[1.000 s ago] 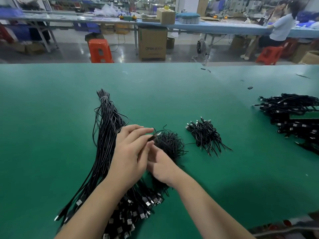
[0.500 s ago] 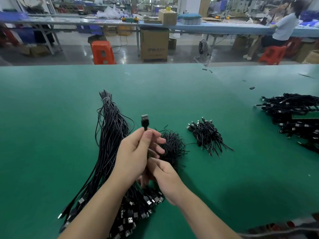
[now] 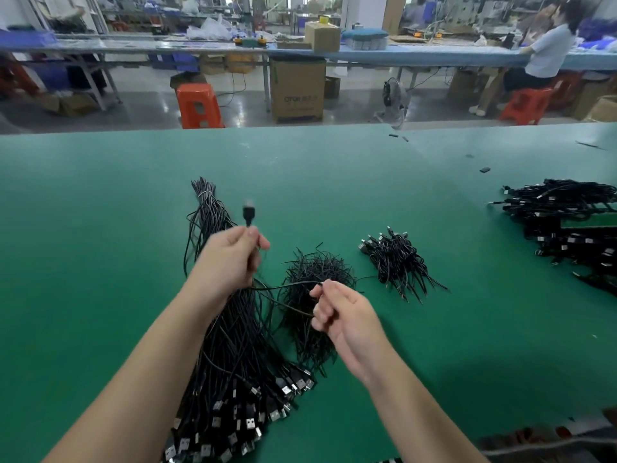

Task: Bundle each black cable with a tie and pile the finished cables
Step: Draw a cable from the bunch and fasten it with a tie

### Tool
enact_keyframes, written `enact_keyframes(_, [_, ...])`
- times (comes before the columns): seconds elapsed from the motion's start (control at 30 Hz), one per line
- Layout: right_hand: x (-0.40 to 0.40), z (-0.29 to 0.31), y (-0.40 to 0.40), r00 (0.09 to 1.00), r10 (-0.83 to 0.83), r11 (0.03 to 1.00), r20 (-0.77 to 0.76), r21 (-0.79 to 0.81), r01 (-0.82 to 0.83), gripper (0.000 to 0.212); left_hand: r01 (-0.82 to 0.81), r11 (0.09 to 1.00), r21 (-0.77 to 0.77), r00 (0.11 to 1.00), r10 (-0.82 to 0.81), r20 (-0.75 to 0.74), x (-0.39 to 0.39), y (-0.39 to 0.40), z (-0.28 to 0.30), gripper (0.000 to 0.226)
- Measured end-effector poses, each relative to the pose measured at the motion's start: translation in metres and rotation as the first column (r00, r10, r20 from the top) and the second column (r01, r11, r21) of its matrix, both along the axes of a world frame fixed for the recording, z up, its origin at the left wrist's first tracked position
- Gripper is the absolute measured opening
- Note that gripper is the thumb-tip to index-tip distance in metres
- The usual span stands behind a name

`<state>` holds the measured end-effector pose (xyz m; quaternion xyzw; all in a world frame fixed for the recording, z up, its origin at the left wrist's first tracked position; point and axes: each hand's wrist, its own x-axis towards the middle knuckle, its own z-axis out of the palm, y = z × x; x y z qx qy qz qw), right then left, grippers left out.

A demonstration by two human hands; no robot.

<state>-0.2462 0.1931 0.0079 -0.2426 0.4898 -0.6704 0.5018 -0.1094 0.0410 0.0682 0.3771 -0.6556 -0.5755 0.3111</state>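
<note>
— Cable (image 3: pixel 267 289) position?
— Strung between both hands above the green surface (image 3: pixel 100 228). Left hand (image 3: pixel 230 259) pinches it just below the plug (image 3: pixel 248 213), which sticks up at 12 o'clock, blurred. Right hand (image 3: pixel 344 315) pinches the cord at its fingertips, at 4 o'clock from the left.
— Under them?
— Loose cables (image 3: pixel 233 362) lie in a long bundle, plugs toward 6 o'clock. Ties (image 3: pixel 310 295) sit in a tangled heap just beside it, at 3 o'clock.
— Finished ones?
— Small pile (image 3: pixel 397 262) at 2 o'clock from the ties; a larger heap (image 3: pixel 567 222) lies well apart at the right edge.
</note>
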Motion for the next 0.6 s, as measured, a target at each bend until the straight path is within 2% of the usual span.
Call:
enact_keyframes(0.07, [-0.005,0.012,-0.001,0.999,0.003,0.999,0.05,-0.054,-0.001,0.029,0.104,0.991,-0.078,0.981,-0.09,0.172,-0.001,0.007,-0.018,0.034])
enact_keyframes(0.17, [-0.007,0.028,-0.002,0.988,-0.018,1.0,-0.151,-0.025,0.014,0.033,0.264,0.963,-0.047,0.944,-0.248,0.219,-0.007,0.021,-0.035,0.032])
enact_keyframes(0.27, [-0.01,0.041,0.0,0.958,-0.04,0.999,-0.283,-0.008,0.039,0.039,0.311,0.945,-0.104,0.937,-0.286,0.203,-0.014,0.027,-0.04,0.033])
enact_keyframes(0.37, [-0.016,0.052,0.002,0.969,-0.054,0.995,-0.242,-0.09,0.033,0.038,0.226,0.963,-0.148,0.966,-0.202,0.161,-0.015,0.023,-0.049,0.035])
enact_keyframes(0.5, [-0.022,0.058,0.001,0.996,-0.025,0.986,-0.091,-0.169,0.009,0.034,0.225,0.961,-0.16,0.958,-0.189,0.214,-0.01,0.016,-0.068,0.032])
enact_keyframes(0.6, [-0.024,0.06,0.002,0.997,-0.017,0.98,-0.076,-0.2,0.001,0.027,0.218,0.946,-0.239,0.953,-0.154,0.262,-0.01,0.018,-0.072,0.032])
